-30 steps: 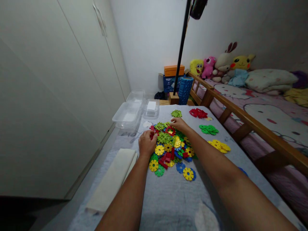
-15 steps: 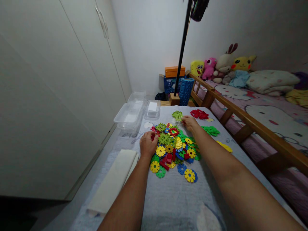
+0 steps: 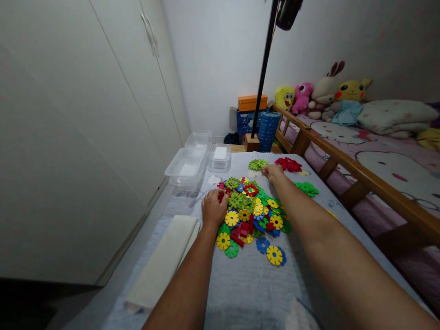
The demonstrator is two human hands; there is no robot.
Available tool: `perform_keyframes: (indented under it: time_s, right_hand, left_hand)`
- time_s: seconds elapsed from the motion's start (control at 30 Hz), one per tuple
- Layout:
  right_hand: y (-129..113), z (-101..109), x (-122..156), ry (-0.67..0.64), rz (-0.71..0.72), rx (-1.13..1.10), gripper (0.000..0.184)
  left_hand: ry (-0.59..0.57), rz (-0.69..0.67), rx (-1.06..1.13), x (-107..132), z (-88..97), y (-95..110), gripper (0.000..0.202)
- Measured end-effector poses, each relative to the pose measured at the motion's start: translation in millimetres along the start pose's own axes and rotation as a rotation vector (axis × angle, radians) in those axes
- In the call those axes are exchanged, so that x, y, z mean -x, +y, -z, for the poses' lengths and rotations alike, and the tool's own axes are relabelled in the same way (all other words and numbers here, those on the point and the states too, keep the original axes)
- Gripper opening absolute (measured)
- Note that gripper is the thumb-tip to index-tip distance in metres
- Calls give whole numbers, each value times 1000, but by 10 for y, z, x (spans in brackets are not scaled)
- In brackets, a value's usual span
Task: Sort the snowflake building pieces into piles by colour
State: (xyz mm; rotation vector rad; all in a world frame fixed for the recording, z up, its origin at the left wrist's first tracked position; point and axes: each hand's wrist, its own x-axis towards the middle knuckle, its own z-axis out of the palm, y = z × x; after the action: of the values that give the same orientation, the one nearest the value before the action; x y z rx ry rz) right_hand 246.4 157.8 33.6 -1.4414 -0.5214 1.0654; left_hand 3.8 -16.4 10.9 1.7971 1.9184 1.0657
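Note:
My left hand point(image 3: 213, 207) curls at the left edge of a mixed pile of plastic building pieces point(image 3: 245, 201). A red plastic piece point(image 3: 221, 197) shows between its thumb and fingers. The pile holds yellow, blue and green notched discs, red bars and light-green square pieces. Beyond the pile, my right hand point(image 3: 274, 173) is at the near right edge of a small group of light-green pieces point(image 3: 257, 164). Its fingers are loosely bent, and no piece shows lifted in them; the fingertips are partly hidden.
Separate heaps of red pieces point(image 3: 288, 164) and green pieces point(image 3: 306, 188) lie along the right side. Clear plastic containers point(image 3: 185, 165) stand at the back left. A folded cream cloth point(image 3: 165, 259) lies front left. A wooden bed rail point(image 3: 343, 160) borders the table.
The light-green piece by my right hand was tilted up and now lies flat with its group. My left hand stays at the pile's left edge. The view has shifted slightly.

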Motion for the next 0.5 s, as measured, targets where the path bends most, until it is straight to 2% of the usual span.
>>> perform_keyframes:
  time_s: [0.17, 0.33, 0.43, 0.5]
  right_hand:
    - [24, 136, 66, 50, -34, 89, 25]
    - [30, 235, 249, 17, 41, 169, 22]
    - [55, 193, 419, -86, 100, 219, 19]
    - [84, 123, 543, -245, 186, 330, 15]
  left_hand:
    - [5, 7, -5, 2, -8, 2, 15]
    - [0, 12, -19, -2, -12, 4, 16]
    - [-5, 16, -26, -3, -6, 12, 17]
    - [-9, 22, -30, -3, -1, 17, 17]
